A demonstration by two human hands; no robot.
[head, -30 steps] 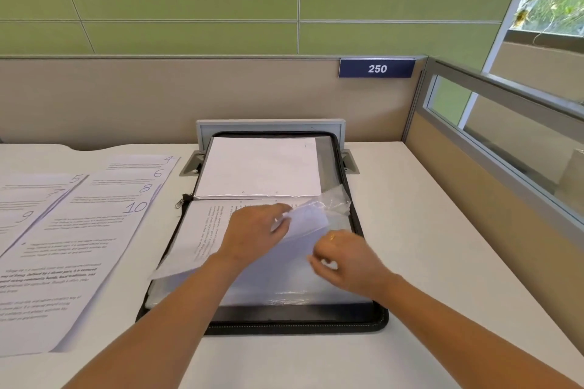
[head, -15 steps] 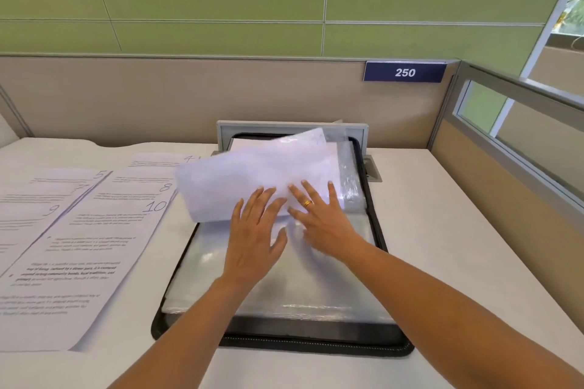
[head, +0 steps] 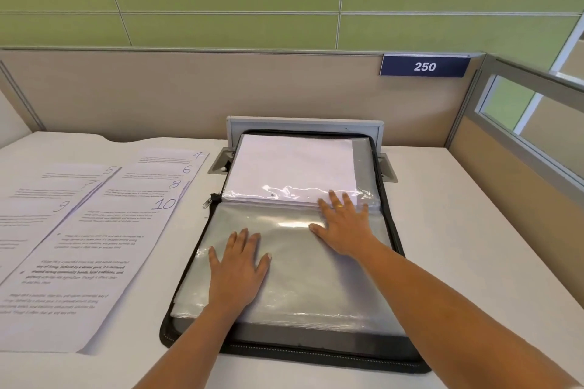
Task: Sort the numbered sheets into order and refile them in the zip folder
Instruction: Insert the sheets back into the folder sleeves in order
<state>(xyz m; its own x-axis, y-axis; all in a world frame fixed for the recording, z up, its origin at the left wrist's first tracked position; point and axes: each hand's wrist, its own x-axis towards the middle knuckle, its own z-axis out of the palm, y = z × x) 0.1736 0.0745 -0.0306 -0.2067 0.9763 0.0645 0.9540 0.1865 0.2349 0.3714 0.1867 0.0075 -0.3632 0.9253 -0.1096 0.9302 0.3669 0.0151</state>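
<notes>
The black zip folder (head: 196, 338) lies open on the desk in front of me. Its far half holds a filed white sheet (head: 290, 164) under a clear sleeve. The near half shows an empty clear sleeve (head: 316, 278). My left hand (head: 238, 268) lies flat, fingers spread, on the near sleeve. My right hand (head: 344, 227) presses flat across the fold, its fingertips on the far sleeve's lower edge. To the left, numbered sheets lie fanned in two rows: 5, 7, 9 (head: 41, 199) and 4, 6, 8, 10 (head: 126, 230).
A grey cable flap (head: 303, 124) stands behind the folder at the partition. A blue sign reading 250 (head: 424, 66) hangs on the partition. A glass side panel (head: 518, 123) borders the desk on the right. White desk surface (head: 458, 230) lies right of the folder.
The sleeve with the sheet, lifted a second ago by both hands, has been flipped over to the far half. Both hands now lie flat on the sleeves.
</notes>
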